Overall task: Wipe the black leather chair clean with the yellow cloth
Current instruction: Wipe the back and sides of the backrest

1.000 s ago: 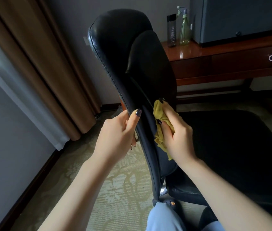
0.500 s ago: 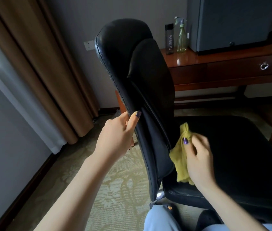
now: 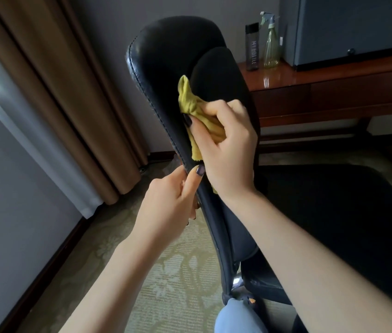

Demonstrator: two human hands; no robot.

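- The black leather chair (image 3: 171, 51) stands right in front of me, its backrest edge-on, its seat off to the right of the backrest.
- My right hand (image 3: 226, 150) is clenched around the yellow cloth (image 3: 193, 104) — bunched up, pressed flat against the inner face of the backrest, about halfway up.
- A crumpled corner of the cloth pokes up above my knuckles, and a bit hangs below my palm.
- My left hand (image 3: 166, 203) pinches the stitched side edge of the backrest just below the cloth — thumb on the front face, fingers curled behind.
- Behind the chair, a wooden surface (image 3: 334, 70) carries a dark bottle (image 3: 252, 48) and a green spray bottle (image 3: 270, 44), side by side.
- Left of the chair, a brown curtain (image 3: 53, 75) hangs to the patterned carpet (image 3: 166, 272).
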